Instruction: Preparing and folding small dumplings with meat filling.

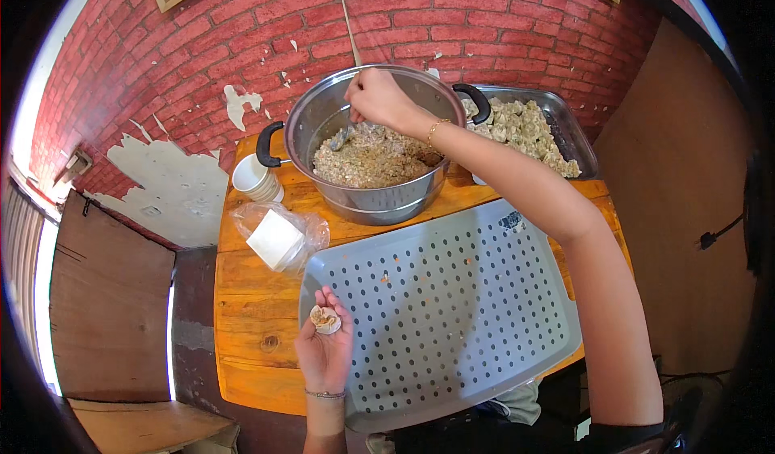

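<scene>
My left hand (327, 348) is palm up over the left edge of a grey perforated plastic tray (424, 309). Its fingers cradle a small dumpling wrapper (326, 321) gathered around some filling, its top uncovered. Above the steel pot (381, 203), my right hand (378, 98) reaches down inside the rim, fingers curled around what looks like a metal spoon (341, 138). Most of the spoon's handle is hidden by the hand. Chopped, mixed filling (369, 160) lies in the pot, with a darker brown patch at its right.
Left of the pot stand stacked paper cups (257, 177). White square wrappers (275, 240) lie in a clear plastic bag (318, 230). A metal tray (584, 145) behind my right arm holds many formed dumplings (521, 130). The pot's black handles (266, 145) stick out. A peeling brick-patterned wall (387, 18) borders the wooden table (254, 333).
</scene>
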Available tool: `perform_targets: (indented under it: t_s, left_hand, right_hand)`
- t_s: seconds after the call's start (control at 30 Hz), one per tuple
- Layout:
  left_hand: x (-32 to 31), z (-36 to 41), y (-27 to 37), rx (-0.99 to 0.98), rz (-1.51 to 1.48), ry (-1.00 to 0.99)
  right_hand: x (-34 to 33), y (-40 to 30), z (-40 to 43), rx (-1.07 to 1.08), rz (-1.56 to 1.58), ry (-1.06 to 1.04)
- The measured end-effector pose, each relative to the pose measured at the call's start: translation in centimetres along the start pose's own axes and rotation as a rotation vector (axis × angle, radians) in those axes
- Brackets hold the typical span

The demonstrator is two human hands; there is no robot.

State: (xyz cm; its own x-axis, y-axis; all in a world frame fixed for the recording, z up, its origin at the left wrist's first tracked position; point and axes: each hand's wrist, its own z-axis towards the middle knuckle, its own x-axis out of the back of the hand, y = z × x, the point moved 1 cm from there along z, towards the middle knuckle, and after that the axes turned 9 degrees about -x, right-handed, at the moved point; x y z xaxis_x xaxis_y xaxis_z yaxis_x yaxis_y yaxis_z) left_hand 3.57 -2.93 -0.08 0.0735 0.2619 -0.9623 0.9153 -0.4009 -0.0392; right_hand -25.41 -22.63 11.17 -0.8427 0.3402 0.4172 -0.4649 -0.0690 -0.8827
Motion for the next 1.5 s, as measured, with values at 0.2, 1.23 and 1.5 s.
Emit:
perform_targets:
  t_s: [0.2, 1.23, 1.5]
  left_hand:
    - [0.3, 0.2, -0.2, 0.04, -0.082, 0.013]
    - [0.4, 1.1, -0.3, -0.054, 0.032, 0.069]
    - [-5.3, 5.0, -1.9, -0.224, 0.337, 0.082]
  right_hand:
    - [-1.1, -0.2, 0.0, 0.007, 0.0, -0.047]
    - [-0.3, -2.8, -2.9, -0.044, 0.14, -0.132]
    - [4.3, -0.3, -3.6, -0.337, 0.662, -0.131]
